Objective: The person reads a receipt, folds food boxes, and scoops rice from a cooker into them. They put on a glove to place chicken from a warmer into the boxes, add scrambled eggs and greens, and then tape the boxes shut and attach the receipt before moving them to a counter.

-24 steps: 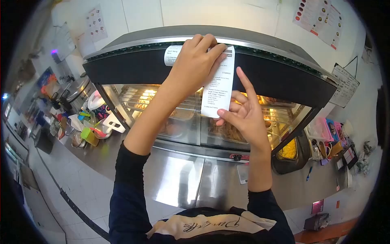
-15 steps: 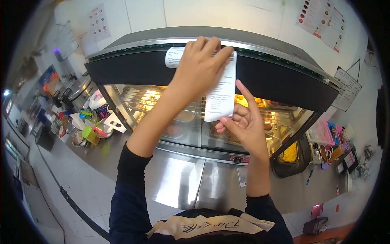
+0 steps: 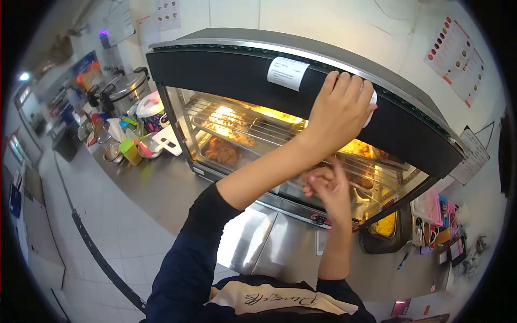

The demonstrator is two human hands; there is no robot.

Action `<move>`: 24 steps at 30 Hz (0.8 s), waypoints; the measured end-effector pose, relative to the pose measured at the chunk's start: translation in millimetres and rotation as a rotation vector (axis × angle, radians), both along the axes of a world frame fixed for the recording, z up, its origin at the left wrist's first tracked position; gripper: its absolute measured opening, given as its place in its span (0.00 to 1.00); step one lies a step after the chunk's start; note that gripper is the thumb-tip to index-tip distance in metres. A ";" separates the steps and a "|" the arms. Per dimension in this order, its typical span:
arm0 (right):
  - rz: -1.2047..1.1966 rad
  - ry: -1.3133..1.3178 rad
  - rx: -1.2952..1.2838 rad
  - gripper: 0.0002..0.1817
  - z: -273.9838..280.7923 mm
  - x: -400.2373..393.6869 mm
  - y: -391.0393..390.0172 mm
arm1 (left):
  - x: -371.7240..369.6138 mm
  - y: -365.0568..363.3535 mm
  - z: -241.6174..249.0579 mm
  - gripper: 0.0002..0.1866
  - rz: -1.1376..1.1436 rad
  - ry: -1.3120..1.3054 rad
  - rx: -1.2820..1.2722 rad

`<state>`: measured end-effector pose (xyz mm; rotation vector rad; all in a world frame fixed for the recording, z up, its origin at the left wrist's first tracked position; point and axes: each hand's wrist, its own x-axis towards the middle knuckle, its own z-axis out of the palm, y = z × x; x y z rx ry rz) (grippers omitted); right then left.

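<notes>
My left hand (image 3: pixel 342 110) is at the black upper panel (image 3: pixel 215 72) of the glass food warmer, its fingers bent over a white paper slip (image 3: pixel 371 107). Most of that slip is hidden behind the hand; only an edge shows at the right. To the left, a second printed slip (image 3: pixel 288 74) clings to the panel. Lower down, in front of the warmer's glass, my right hand (image 3: pixel 328 185) is slightly blurred, its index finger raised apart from the thumb and the other fingers curled. No object shows in it.
Lit wire racks (image 3: pixel 242 121) inside the warmer hold fried food. A steel counter (image 3: pixel 291 242) runs in front, with a dark tub of yellow food (image 3: pixel 383 225) at the right. Bowls, a green cup (image 3: pixel 129 149) and a large pot (image 3: pixel 126 89) stand at the left.
The view has shifted, with the warmer now further right. My left hand has moved right from the left slip. My right hand has let go of the slip's lower end, which no longer hangs down.
</notes>
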<state>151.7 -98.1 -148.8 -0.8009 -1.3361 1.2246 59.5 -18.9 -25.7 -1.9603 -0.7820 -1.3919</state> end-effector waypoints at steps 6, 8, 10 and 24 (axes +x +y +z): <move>0.468 -0.328 -0.012 0.19 -58.5 -63.2 -14.8 | -21.8 -15.5 -17.0 0.23 0.082 -0.073 0.005; 0.671 -0.318 -0.076 0.16 -86.2 -99.1 -30.3 | -38.4 -38.7 -47.9 0.26 0.059 0.012 -0.040; 0.912 -0.202 -0.102 0.14 -116.7 -143.3 -59.6 | -65.4 -43.3 -103.8 0.24 0.006 0.164 0.107; 1.815 0.256 -0.075 0.24 -154.8 -290.6 -245.1 | -465.9 -304.4 -456.7 0.14 0.927 0.590 -1.122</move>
